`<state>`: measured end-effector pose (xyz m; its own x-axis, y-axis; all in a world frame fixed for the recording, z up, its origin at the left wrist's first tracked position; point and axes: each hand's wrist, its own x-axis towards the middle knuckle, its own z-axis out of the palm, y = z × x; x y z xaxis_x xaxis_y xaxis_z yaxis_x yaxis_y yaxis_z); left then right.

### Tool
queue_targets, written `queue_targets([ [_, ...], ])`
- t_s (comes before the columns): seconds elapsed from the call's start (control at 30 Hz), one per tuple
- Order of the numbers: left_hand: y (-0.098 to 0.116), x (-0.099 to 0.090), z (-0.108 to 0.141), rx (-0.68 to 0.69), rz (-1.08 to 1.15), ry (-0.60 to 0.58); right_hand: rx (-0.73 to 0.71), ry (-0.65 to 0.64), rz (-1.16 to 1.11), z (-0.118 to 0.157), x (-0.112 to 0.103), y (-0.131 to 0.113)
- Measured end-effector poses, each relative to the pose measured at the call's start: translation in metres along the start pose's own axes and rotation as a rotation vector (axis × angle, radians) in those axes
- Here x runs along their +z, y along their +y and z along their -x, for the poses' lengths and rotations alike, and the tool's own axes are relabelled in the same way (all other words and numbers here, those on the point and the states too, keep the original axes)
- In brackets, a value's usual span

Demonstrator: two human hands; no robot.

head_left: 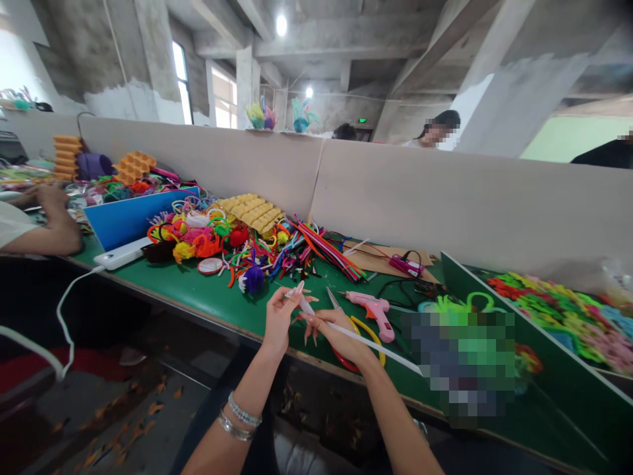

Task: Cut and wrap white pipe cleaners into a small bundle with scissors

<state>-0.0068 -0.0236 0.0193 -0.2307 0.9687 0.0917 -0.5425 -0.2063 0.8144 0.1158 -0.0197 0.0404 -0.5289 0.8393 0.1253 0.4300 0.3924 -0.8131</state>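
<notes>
Near the front edge of the green table (198, 287), my left hand (278, 320) pinches the upper end of a long white pipe cleaner (380, 348). My right hand (341, 336) is closed round the same pipe cleaner just below, fingertips close to the left ones. Its tail runs down to the right over my right wrist. Scissors (367, 330) with red and yellow handles lie partly hidden behind my right hand. Just beyond them is a pink glue gun (374, 310), its nozzle pointing left.
Colourful pipe cleaners and pompoms (212, 234) pile up at the back, beside a yellow egg-crate sheet (254, 211). A white power strip (123, 254) lies left by a blue divider (141, 214). Another person's arm (44, 224) rests farther left. Green fuzzy pieces (457, 307) sit right.
</notes>
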Motion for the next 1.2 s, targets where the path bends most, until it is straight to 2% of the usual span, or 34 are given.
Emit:
queue_targets([
  [0.23, -0.002, -0.003, -0.005, 0.021, 0.019, -0.010, -0.003, 0.021, 0.045, -0.001, 0.002, 0.006],
  [0.37, 0.000, -0.004, -0.008, 0.029, 0.041, -0.070, 0.009, -0.007, -0.077, -0.001, 0.005, 0.009],
  [0.47, 0.000, -0.007, -0.010, -0.023, 0.054, -0.121, 0.011, -0.043, -0.218, -0.002, 0.007, 0.011],
  [0.6, -0.001, -0.010, -0.012, -0.087, 0.102, -0.133, -0.004, -0.061, -0.299, -0.002, 0.007, 0.012],
  [1.0, -0.007, -0.014, -0.016, -0.312, 0.314, -0.132, 0.038, -0.048, -0.249, -0.005, 0.007, 0.014],
  [1.1, -0.007, -0.016, -0.016, -0.295, 0.274, -0.161, 0.038, -0.047, -0.258, -0.005, 0.007, 0.016],
  [1.2, -0.003, -0.016, -0.015, -0.239, 0.206, -0.247, 0.025, -0.032, -0.258, -0.005, 0.007, 0.017],
])
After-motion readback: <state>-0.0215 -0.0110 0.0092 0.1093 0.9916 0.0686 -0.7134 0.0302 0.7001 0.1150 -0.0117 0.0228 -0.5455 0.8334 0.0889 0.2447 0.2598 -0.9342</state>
